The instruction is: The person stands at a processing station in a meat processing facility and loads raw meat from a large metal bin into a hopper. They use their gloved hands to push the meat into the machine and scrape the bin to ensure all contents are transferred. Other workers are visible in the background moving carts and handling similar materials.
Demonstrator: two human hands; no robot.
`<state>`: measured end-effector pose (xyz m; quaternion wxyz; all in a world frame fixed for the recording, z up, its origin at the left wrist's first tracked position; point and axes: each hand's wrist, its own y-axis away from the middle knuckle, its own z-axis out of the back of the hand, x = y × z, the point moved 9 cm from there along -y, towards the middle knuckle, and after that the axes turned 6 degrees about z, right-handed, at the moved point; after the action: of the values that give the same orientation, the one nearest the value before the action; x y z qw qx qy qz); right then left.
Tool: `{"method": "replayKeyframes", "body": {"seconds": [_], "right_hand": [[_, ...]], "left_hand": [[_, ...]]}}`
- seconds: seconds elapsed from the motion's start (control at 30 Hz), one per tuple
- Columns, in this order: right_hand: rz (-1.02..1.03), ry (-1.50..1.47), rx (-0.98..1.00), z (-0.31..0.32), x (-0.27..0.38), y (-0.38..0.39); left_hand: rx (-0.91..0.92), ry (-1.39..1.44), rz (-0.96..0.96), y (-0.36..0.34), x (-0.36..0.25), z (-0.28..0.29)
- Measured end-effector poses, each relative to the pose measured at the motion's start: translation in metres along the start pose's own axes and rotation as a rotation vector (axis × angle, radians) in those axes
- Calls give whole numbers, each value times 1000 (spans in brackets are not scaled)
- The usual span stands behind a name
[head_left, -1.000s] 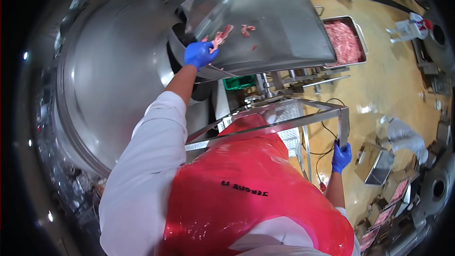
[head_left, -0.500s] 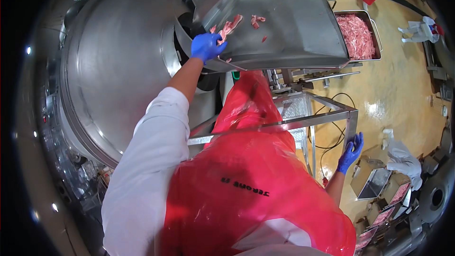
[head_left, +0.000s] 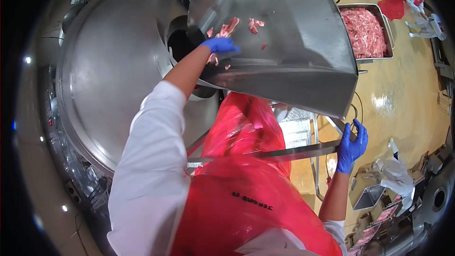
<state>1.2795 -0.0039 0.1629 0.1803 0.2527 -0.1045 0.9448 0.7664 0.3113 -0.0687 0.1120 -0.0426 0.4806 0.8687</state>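
Note:
My left hand (head_left: 219,45), in a blue glove, is over a steel chute (head_left: 294,28) with its fingers stretched out. Just beyond its fingers lies a strip of raw meat (head_left: 229,27). Another meat scrap (head_left: 254,24) is to the right, and a few small bits are scattered around, one below the wrist. Beside the hand gapes the dark opening (head_left: 182,42) of a large round steel drum (head_left: 113,71). My right hand (head_left: 351,147), also gloved in blue, has its fingers apart at the corner of a metal rail (head_left: 303,151); whether it touches the rail is unclear.
Beyond the chute, a steel tub (head_left: 389,33) is heaped with raw meat strips (head_left: 362,33). Metal steps (head_left: 295,132) show below the chute. A black cable hangs near the rail. Other people in white stand on the yellow floor (head_left: 379,97) at right, near several metal bins (head_left: 369,196).
My left hand has shifted right over the chute and its fingers have straightened. My right hand has risen slightly beside the rail. The whole view has tilted, and the chute's lip appears lower.

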Motion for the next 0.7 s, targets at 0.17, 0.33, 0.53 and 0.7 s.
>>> {"method": "replayKeyframes", "body": {"seconds": [0.17,0.33,0.53,0.7], "right_hand": [[15,2,48,-10,-3,-15],[-67,-54,89,-16,-18,-20],[-107,-15,109,-18,-27,-18],[-120,-82,93,-19,-36,-11]], "left_hand": [[-324,433,138,-106,-23,28],[-116,919,219,-177,-10,-4],[-358,1133,373,-212,-20,0],[-618,914,106,-226,23,-33]]}}
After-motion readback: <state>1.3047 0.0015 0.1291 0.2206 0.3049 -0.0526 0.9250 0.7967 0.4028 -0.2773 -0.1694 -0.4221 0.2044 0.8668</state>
